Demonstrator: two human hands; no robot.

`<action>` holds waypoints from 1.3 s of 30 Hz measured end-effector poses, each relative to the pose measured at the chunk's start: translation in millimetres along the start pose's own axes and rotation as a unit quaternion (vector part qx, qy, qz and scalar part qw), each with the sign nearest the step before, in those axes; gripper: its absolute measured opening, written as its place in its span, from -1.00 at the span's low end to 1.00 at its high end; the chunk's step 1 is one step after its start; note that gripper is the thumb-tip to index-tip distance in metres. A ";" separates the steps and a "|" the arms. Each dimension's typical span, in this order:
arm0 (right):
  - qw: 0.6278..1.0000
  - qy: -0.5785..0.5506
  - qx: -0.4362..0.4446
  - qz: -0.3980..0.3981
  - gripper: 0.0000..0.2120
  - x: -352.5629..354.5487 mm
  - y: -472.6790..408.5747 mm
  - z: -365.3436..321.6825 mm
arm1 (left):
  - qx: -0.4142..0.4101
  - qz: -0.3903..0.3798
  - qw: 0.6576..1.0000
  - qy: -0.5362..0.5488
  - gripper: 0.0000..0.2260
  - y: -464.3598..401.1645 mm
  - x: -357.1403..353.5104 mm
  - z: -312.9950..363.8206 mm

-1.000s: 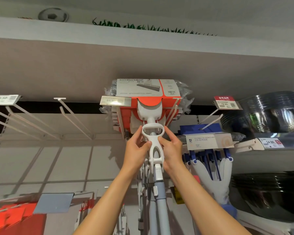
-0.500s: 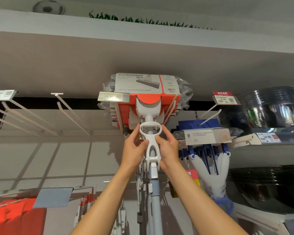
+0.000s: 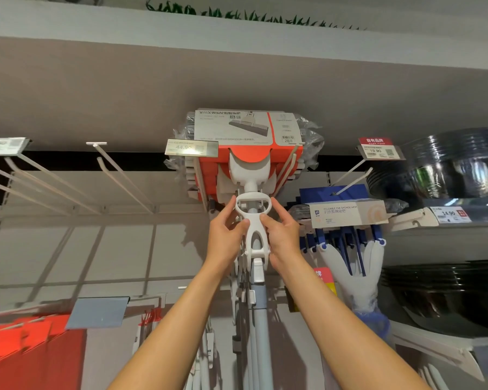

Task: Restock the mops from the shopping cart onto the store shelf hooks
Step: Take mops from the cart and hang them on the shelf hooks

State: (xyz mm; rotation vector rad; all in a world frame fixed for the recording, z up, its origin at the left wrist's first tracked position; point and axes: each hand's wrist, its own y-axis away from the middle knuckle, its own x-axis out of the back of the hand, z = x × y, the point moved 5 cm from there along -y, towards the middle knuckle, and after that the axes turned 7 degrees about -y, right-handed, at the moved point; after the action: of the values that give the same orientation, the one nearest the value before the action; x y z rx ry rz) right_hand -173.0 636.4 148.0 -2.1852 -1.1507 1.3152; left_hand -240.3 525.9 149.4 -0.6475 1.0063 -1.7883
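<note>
Head cam looking up at shelf hooks. Two hands up on one mop: left hand [image 3: 226,235] and right hand [image 3: 282,235] each pinch white lever handle [image 3: 253,218] from own side, grip narrow, fingers curled on plastic. Mop head in orange-and-grey sleeve [image 3: 245,133] sits up top at hooks, several same-type mops stacked behind, exact count unclear. Grey pole [image 3: 261,319] hangs straight down between forearms. Three price tags nearby: 44.90 tag [image 3: 191,148], 19.90 tag [image 3: 379,149], 14.90 tag [image 3: 450,213]. Blue sponge mop pack [image 3: 347,212] just right.

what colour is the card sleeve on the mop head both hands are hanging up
Orange-red with a pale grey printed top panel on the card sleeve, clearest in the head view.
</note>
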 end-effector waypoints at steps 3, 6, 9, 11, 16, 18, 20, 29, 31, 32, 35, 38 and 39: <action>1.000 0.017 0.002 0.000 -0.53 1.0 2.4 -1.3 | 0.008 -0.005 1.000 -0.007 -0.43 0.7 -0.2 -2.9; 0.999 0.042 0.010 0.000 -0.52 0.9 6.6 -4.8 | 0.024 -0.019 1.000 0.000 -0.42 2.3 -1.4 -6.5; 0.998 0.062 0.015 -0.004 -0.51 1.4 11.8 -5.6 | 0.042 -0.035 0.998 0.002 -0.48 6.0 -2.4 -5.6; 0.997 0.073 0.015 -0.016 -0.54 2.5 16.6 -5.6 | 0.053 -0.043 0.998 0.007 -0.52 9.9 -1.9 -2.9; 0.992 0.114 0.042 -0.037 -0.59 4.9 30.1 -10.6 | 0.069 -0.069 0.995 0.028 -0.60 23.4 -4.1 6.9; 0.990 0.124 0.048 -0.042 -0.59 5.7 37.4 -13.0 | 0.064 -0.068 0.995 0.027 -0.62 30.5 -3.2 12.0; 0.989 0.132 0.050 -0.042 -0.56 7.6 46.6 -16.2 | 0.062 -0.062 0.996 0.016 -0.66 38.4 -0.6 13.9; 0.936 0.285 0.193 -0.076 -0.53 27.4 115.6 -45.7 | -0.057 0.018 0.945 -0.322 -0.45 105.8 28.3 40.8; 0.912 0.333 0.225 -0.082 -0.53 35.2 134.6 -45.6 | -0.050 0.033 0.915 -0.399 -0.42 126.8 34.7 40.0; 0.902 0.351 0.239 -0.085 -0.53 38.2 142.8 -45.4 | -0.046 0.037 0.901 -0.430 -0.41 136.0 37.4 41.1; 0.882 0.393 0.240 -0.101 -0.51 48.1 168.1 -36.8 | -0.024 0.039 0.861 -0.507 -0.39 168.1 44.0 43.9; 0.877 0.408 0.226 -0.112 -0.50 56.5 191.3 -26.8 | 0.000 0.040 0.841 -0.539 -0.40 199.2 51.8 45.1; 0.876 0.412 0.222 -0.117 -0.49 58.4 198.0 -23.3 | 0.007 0.044 0.834 -0.550 -0.40 208.4 53.8 45.9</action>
State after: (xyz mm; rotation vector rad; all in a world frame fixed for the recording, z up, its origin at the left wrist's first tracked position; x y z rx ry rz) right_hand -46.9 563.3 0.1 -1.8523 -0.6447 0.3761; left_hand -127.2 416.9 -4.7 -1.3633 0.1998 -1.0107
